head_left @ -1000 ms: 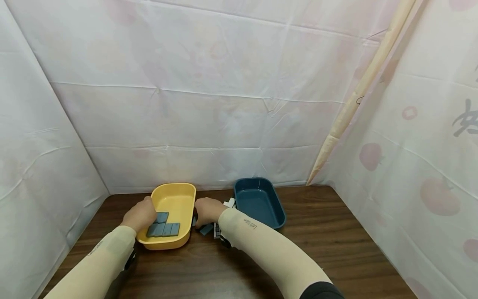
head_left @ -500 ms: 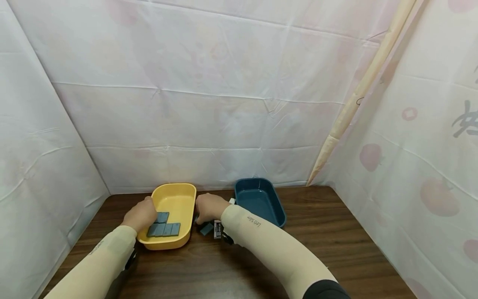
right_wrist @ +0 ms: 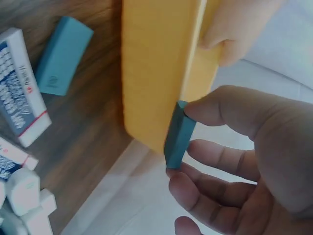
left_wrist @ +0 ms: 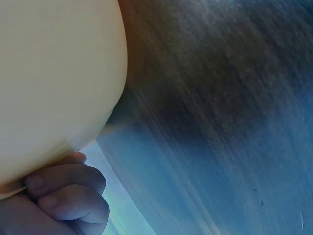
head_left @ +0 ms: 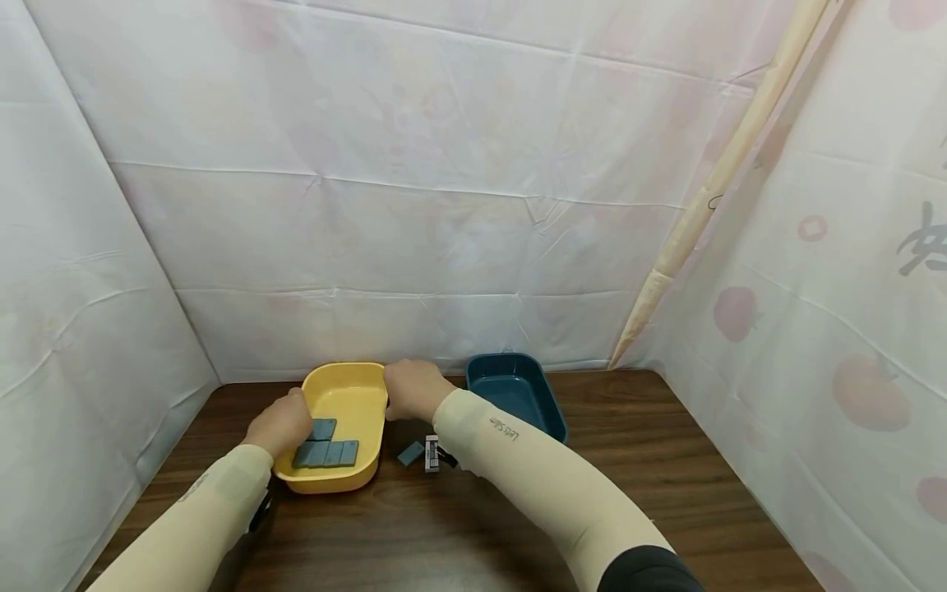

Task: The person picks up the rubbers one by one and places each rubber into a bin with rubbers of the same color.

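My left hand grips the left rim of a yellow tray; its curled fingers show low in the left wrist view. Several flat teal blocks lie side by side at the tray's near end. Beside the right rim is my right hand, which pinches another small teal block between thumb and fingers. In the right wrist view that block overlaps the tray's outer wall. Below this hand, a loose teal block and a white eraser in a printed sleeve lie on the table.
A dark blue tray stands to the right, partly behind the right forearm. Another sleeved eraser and several small white pieces show at the right wrist view's lower left. A white curtain hangs behind the brown table.
My right hand has moved up and away along the tray's right side with the teal block, uncovering more of the loose block and eraser. The left hand has stayed on the rim.
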Demonstrator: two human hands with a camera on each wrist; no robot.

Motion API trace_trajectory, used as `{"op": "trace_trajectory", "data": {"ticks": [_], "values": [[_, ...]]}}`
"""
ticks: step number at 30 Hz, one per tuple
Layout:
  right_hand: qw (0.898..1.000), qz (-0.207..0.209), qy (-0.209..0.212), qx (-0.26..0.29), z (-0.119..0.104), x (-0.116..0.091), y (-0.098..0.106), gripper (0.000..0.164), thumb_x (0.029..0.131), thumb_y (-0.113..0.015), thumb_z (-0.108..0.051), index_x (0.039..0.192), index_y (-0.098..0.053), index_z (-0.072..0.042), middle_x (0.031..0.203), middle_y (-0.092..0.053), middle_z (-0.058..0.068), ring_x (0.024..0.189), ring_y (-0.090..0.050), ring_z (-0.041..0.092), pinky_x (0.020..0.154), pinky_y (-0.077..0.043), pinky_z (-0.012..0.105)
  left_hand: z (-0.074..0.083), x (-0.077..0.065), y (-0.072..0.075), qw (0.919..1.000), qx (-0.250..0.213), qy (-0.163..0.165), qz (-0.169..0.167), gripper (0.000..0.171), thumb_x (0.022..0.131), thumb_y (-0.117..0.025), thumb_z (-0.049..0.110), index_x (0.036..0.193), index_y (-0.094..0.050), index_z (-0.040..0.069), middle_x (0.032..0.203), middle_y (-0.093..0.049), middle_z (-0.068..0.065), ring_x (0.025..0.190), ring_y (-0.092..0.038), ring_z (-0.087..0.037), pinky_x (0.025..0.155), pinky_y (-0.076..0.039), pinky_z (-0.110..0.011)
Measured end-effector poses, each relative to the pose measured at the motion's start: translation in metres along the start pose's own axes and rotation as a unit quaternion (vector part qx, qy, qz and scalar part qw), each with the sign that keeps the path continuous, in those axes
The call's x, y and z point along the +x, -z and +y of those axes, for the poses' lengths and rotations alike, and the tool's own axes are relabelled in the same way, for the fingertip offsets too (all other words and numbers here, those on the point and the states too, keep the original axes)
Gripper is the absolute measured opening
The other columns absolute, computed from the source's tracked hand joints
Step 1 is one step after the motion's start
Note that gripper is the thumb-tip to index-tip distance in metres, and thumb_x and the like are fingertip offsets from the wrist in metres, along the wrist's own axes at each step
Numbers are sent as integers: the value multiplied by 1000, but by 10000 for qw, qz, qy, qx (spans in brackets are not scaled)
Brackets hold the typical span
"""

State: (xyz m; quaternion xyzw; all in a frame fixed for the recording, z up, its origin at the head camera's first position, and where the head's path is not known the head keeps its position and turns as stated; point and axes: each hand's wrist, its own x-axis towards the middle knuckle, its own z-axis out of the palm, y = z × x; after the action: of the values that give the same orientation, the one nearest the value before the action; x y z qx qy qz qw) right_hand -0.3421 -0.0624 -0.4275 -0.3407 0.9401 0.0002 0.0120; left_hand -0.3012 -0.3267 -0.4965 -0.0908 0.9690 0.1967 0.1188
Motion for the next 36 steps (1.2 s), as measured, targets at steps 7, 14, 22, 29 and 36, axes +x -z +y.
{"op": "trace_trajectory", "data": {"ticks": [7, 14, 22, 29, 36], "values": [[9989, 202, 396, 179, -17, 9, 5, 27, 105, -79, -33, 85, -65, -22, 74, -57, -8, 65, -50, 10, 61, -43, 26, 0, 0, 3, 10000, 26, 1, -38, 52, 114, -42, 8, 153, -33, -25, 99, -70, -21, 80, -64, -30, 68, -53, -43], [9972, 39, 734, 136, -43, 24, -13, 24, 110, -76, -34, 89, -70, -24, 80, -64, -11, 70, -56, 6, 66, -48, 23, -1, 0, 4, 10000, -15, -6, -74, 52, 114, -42, 9, 152, -33, -26, 90, -64, -16, 74, -62, -29, 64, -51, -39], [9954, 5, 836, -474, -64, 36, -41, 20, 112, -73, -32, 93, -71, -26, 77, -64, -11, 71, -58, 5, 70, -52, 21, -6, -2, 5, 9999, -88, -107, -32, 52, 109, -44, 6, 150, -34, -26, 88, -59, -14, 77, -61, -29, 65, -51, -40], [9987, -222, 467, -48, -66, 40, -54, 13, 112, -73, -32, 100, -76, -27, 85, -72, -11, 75, -63, 6, 73, -53, 23, -6, -1, 3, 9998, -74, -161, 40, 52, 109, -43, 6, 149, -36, -26, 90, -63, -17, 78, -62, -30, 66, -52, -42], [9977, -315, 507, 322, -68, 39, -57, 25, 115, -65, -24, 90, -70, -25, 81, -66, -9, 74, -60, 9, 72, -49, 24, -1, -3, 2, 9999, -65, -145, 53, 54, 108, -43, 6, 151, -34, -27, 91, -63, -17, 79, -63, -31, 67, -54, -42]]}}
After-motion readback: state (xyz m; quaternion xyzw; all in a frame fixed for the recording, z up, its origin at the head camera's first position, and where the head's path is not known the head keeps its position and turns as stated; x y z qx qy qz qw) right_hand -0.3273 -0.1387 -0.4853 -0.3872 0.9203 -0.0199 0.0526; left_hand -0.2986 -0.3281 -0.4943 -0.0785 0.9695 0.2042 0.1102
